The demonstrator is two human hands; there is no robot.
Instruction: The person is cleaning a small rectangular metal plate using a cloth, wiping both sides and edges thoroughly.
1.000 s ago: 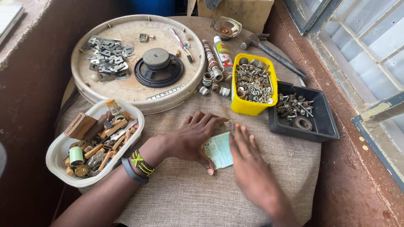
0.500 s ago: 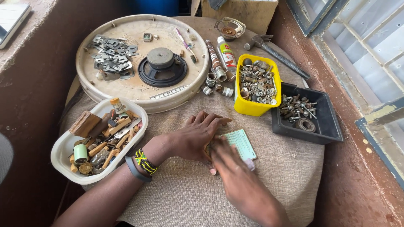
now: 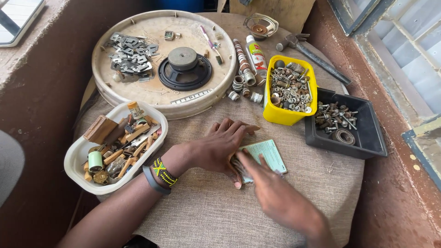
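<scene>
Two hands, left (image 3: 216, 149) and right (image 3: 275, 195), lie flat together, pinning a pale green card (image 3: 266, 156) against the counter's (image 3: 197, 216) middle, steadying it.

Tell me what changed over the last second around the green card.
The right hand slid from the right of the pale green card onto its near-left corner, uncovering most of it. The left hand stayed pressed flat at the card's left edge. Trays and bins did not move.

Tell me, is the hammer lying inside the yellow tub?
No, the hammer lies on the cloth behind the yellow tub, which holds small metal parts.
</scene>
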